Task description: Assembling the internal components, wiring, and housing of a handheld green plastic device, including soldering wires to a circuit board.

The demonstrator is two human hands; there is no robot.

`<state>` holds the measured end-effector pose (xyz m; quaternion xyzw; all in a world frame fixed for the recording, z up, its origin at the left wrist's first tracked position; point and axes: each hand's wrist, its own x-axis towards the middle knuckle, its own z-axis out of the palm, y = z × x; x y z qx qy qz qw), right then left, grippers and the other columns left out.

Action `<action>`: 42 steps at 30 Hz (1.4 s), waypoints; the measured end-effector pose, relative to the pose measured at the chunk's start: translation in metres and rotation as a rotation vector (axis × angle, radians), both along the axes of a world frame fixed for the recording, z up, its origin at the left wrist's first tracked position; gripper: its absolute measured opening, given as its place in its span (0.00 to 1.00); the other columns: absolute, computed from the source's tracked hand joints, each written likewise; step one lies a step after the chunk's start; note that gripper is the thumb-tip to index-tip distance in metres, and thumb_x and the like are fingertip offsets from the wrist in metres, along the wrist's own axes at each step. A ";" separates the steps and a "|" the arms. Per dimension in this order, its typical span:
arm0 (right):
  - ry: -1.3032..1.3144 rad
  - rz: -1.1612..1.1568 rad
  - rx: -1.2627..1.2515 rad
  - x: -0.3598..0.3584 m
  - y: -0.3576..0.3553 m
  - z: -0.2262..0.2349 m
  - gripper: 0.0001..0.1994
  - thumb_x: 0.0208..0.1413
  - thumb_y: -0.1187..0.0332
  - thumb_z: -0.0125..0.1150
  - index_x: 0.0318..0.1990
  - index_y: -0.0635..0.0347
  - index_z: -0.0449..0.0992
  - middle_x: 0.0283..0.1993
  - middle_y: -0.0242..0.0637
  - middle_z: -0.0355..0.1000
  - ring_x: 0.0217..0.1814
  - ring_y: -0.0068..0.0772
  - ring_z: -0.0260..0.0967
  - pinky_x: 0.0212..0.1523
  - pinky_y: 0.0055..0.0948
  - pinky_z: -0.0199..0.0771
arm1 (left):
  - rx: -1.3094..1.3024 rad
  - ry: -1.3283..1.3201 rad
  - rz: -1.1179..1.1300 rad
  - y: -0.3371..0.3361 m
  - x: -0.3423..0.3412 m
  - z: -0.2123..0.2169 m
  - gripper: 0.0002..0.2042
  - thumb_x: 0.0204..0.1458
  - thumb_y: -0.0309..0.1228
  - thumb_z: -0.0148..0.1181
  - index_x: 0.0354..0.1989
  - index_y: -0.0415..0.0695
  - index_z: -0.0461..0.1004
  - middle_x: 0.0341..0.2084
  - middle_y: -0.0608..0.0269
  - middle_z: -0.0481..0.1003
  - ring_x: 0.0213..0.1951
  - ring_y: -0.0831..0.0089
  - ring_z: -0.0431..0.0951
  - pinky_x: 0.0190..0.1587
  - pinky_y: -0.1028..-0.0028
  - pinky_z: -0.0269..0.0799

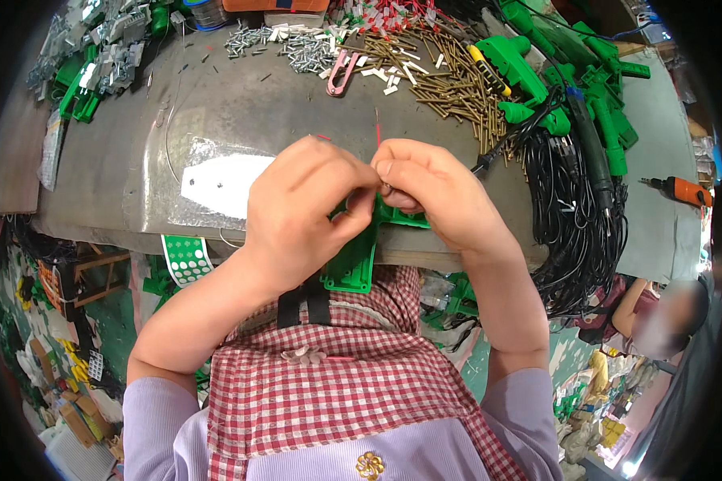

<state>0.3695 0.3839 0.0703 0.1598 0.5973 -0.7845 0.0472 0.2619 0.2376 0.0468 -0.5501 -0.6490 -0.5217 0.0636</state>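
Observation:
My left hand (305, 204) and my right hand (437, 188) meet fingertip to fingertip over the table's near edge, both pinched closed. A thin red wire (378, 135) rises from the fingertips of my right hand, its bare end pointing away from me. What my left fingers pinch is too small and too covered to make out. Directly below my hands is an open green plastic housing (353, 268), partly hidden by them and reaching past the table edge toward my apron. A short red bit (322, 137) shows just behind my left knuckles.
A white card (225, 184) lies left of my hands, with a green-and-white sticker sheet (187, 258) at the edge. Farther back are silver screws (309, 52), a pink clip (342, 74) and brass rods (457, 92). Black cables (569, 208) and green housings (517, 68) crowd the right.

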 end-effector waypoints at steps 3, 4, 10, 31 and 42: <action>-0.060 -0.143 0.314 0.001 -0.017 0.013 0.06 0.52 0.71 0.61 0.35 0.64 0.74 0.30 0.29 0.70 0.33 0.18 0.67 0.32 0.24 0.68 | -0.189 -0.330 0.057 -0.003 -0.004 0.001 0.07 0.37 0.20 0.63 0.26 0.42 0.74 0.21 0.63 0.70 0.23 0.66 0.70 0.25 0.73 0.65; 0.095 -0.183 0.698 0.007 -0.021 0.011 0.07 0.50 0.73 0.62 0.36 0.63 0.74 0.31 0.33 0.71 0.33 0.23 0.69 0.32 0.27 0.70 | -0.185 -0.333 0.060 -0.003 -0.003 0.001 0.07 0.37 0.20 0.63 0.26 0.42 0.74 0.21 0.63 0.70 0.23 0.66 0.70 0.25 0.73 0.65; 0.473 -0.181 1.315 0.005 -0.015 0.005 0.07 0.50 0.75 0.61 0.37 0.62 0.73 0.29 0.40 0.70 0.32 0.34 0.72 0.31 0.31 0.71 | -0.115 -0.276 0.041 0.002 -0.003 0.001 0.07 0.37 0.21 0.63 0.25 0.43 0.73 0.20 0.63 0.70 0.23 0.66 0.69 0.25 0.71 0.65; -0.057 -0.069 0.432 -0.009 -0.003 -0.007 0.08 0.59 0.66 0.52 0.32 0.62 0.70 0.22 0.37 0.66 0.23 0.27 0.63 0.26 0.27 0.63 | -0.146 -0.054 0.064 0.004 -0.023 -0.005 0.06 0.37 0.24 0.63 0.24 0.48 0.73 0.20 0.73 0.69 0.28 0.73 0.68 0.42 0.71 0.55; 0.078 -0.061 0.808 -0.004 -0.008 0.005 0.07 0.52 0.73 0.62 0.37 0.62 0.72 0.31 0.39 0.72 0.29 0.38 0.71 0.31 0.33 0.71 | -0.119 0.083 0.104 0.003 -0.020 -0.003 0.07 0.36 0.24 0.64 0.24 0.48 0.73 0.22 0.73 0.71 0.29 0.72 0.69 0.41 0.70 0.55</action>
